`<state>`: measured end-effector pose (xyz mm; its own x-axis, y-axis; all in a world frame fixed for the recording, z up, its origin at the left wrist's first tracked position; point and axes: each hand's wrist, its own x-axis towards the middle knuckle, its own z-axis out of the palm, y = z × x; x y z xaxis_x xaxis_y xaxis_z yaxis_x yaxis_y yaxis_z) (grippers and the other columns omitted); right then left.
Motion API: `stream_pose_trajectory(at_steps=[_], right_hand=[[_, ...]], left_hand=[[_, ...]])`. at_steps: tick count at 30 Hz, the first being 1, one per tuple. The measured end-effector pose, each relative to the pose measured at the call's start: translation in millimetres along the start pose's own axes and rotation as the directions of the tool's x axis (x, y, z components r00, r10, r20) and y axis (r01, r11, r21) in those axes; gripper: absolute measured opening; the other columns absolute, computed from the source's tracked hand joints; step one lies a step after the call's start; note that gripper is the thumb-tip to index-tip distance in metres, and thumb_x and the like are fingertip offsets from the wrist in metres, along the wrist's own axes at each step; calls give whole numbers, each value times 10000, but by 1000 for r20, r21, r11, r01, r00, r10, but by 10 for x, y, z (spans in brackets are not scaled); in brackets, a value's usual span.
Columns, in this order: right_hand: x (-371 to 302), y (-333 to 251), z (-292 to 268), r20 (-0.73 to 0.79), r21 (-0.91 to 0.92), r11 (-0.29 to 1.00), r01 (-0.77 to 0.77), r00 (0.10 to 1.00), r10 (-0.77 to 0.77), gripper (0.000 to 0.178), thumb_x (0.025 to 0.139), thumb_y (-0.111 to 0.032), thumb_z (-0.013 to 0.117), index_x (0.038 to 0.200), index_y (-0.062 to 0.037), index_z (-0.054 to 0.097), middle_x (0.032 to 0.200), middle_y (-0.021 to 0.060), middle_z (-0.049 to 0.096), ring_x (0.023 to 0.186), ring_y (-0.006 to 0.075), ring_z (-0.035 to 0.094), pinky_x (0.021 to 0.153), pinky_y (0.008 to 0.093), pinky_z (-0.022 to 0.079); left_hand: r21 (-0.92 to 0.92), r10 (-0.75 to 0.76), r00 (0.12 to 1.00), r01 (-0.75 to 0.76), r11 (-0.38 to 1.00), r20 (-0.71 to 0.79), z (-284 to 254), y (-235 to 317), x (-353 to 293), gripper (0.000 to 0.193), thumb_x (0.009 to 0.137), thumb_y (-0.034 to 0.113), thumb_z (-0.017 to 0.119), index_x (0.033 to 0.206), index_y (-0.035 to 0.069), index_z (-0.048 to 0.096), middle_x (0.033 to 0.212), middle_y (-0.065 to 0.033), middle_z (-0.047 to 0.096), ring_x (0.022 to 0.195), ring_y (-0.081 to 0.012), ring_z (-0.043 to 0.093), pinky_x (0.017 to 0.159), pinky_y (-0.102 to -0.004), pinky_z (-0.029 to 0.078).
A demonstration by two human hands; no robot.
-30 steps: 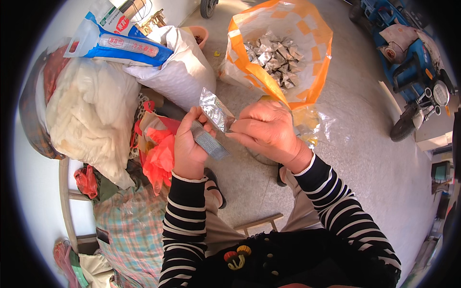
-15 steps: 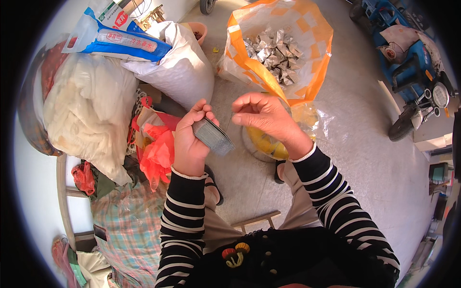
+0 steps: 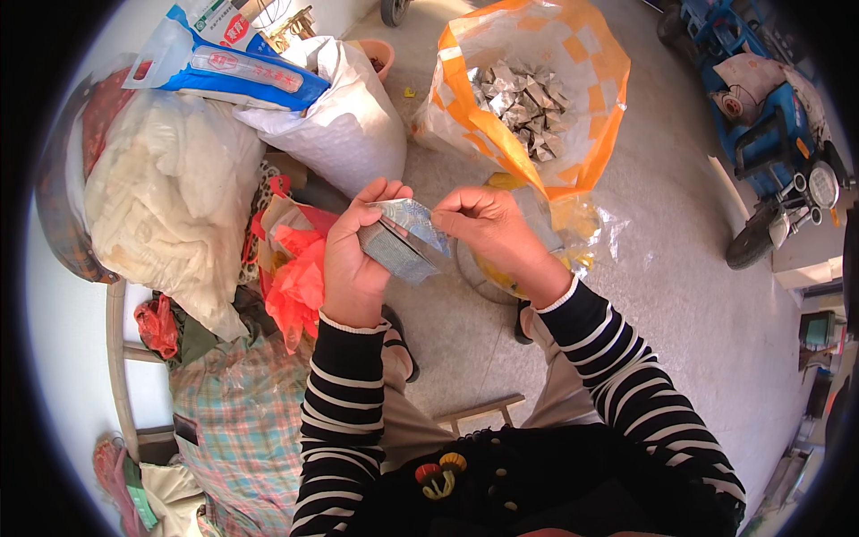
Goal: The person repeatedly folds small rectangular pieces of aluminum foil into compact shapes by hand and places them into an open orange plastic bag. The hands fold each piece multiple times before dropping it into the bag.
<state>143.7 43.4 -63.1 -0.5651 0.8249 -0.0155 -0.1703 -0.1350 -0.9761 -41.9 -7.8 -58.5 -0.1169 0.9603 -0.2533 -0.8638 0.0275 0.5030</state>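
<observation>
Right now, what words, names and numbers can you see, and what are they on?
I won't copy words out, only tell where:
Blue and white bag: writing on its blue side; smaller print on its white part, too tiny.
Stack of sheets in the left hand: too small to tell if there's writing.
Orange and white bag: squares, no words I can make out.

The left hand (image 3: 356,264) grips a stack of grey sheets (image 3: 394,257), a silvery sheet (image 3: 416,217) angled up from its top. At three o'clock of the stack, the right hand (image 3: 492,228) pinches that sheet's edge. Towards one o'clock stands an open orange-and-white bag (image 3: 586,183) holding silvery pieces (image 3: 528,107), apparently folded, though too small to be sure. A white sack (image 3: 358,134) sits at eleven, red plastic (image 3: 295,282) at eight.
</observation>
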Motion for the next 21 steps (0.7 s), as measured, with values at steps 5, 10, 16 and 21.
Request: stream_pose_trajectory(at_steps=[5, 10, 16, 21], right_hand=[[36, -81, -32, -150, -588, 717, 375, 821, -551, 79, 790, -51, 720, 810, -54, 644, 802, 20, 631, 730, 114, 592, 650, 250, 464], [-78, -196, 56, 308, -786, 138, 603, 574, -759, 150, 710, -34, 746, 820, -70, 651, 806, 71, 627, 728, 196, 615, 672, 290, 471], [-62, -217, 7, -78, -191, 912, 363, 921, -382, 117, 822, -123, 715, 893, -50, 657, 856, 29, 645, 779, 131, 606, 709, 261, 463], [-46, -198, -128, 62, 218, 959, -182, 983, 172, 161, 888, -182, 675, 933, -28, 659, 875, -8, 638, 818, 83, 581, 734, 232, 461]], left_hand=[[183, 22, 999, -15, 983, -36, 37, 68, -23, 165, 850, 83, 583, 994, 6, 606, 918, -110, 650, 694, -192, 614, 623, -294, 508], [439, 26, 999, -33, 898, 22, 71, -72, -43, 129, 843, 130, 665, 898, 16, 641, 806, -77, 649, 555, -136, 551, 505, -243, 424], [588, 46, 995, -89, 804, 88, 106, -10, -82, 111, 848, 100, 666, 897, 4, 636, 763, -45, 622, 572, -107, 547, 524, -225, 418], [611, -48, 992, -34, 791, 117, 149, -36, -122, 102, 847, 84, 666, 899, 3, 631, 760, -43, 620, 585, -103, 555, 528, -217, 418]])
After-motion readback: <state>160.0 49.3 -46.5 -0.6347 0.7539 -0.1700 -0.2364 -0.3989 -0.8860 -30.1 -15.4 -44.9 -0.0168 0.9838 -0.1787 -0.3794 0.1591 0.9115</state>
